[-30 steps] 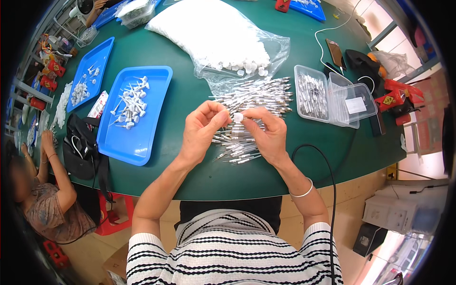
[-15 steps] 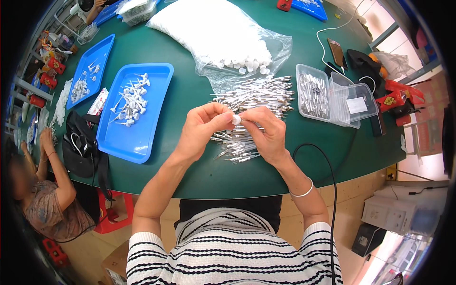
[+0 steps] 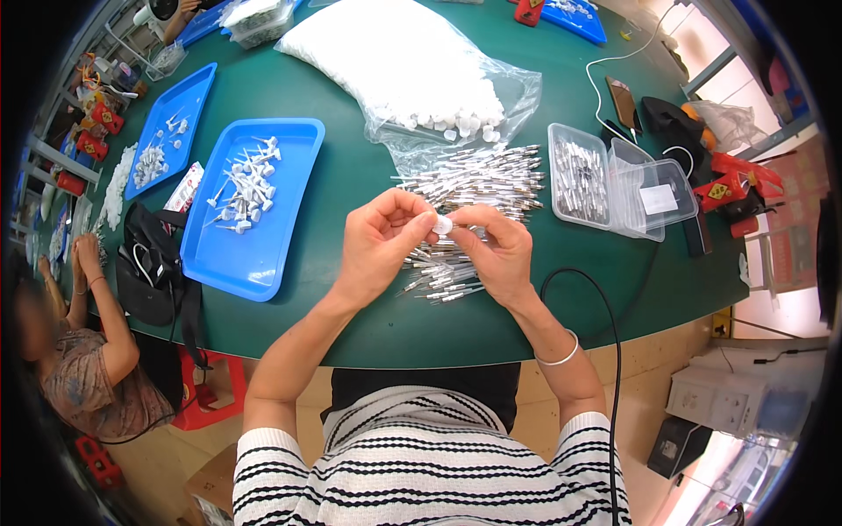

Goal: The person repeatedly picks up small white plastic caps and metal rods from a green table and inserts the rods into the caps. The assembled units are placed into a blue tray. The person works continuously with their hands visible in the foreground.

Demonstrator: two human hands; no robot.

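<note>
A small white plastic cap [image 3: 442,225] is pinched between my two hands above the table, its round face partly showing. My left hand [image 3: 379,245] is closed on it with thumb and index finger. From the other side my right hand [image 3: 498,256] grips it, also with thumb and forefinger. Whether a thin rod sits in the cap is hidden by the fingers. Behind and beneath my hands lies a pile of thin white-and-metal rods [image 3: 487,180]. Beyond the pile, a large clear bag [image 3: 395,66] spills loose white caps.
To the left, a blue tray [image 3: 230,266] holds several capped rods; another blue tray [image 3: 189,96] stands farther off. A clear plastic box [image 3: 581,215] with rods lies right, beside its lid [image 3: 653,180]. A black cable [image 3: 614,351] runs past my right arm. Another person [image 3: 92,368] sits at left.
The white cap has turned, so more of its round face shows. Both hands keep their pinch and have shifted very slightly to the right.
</note>
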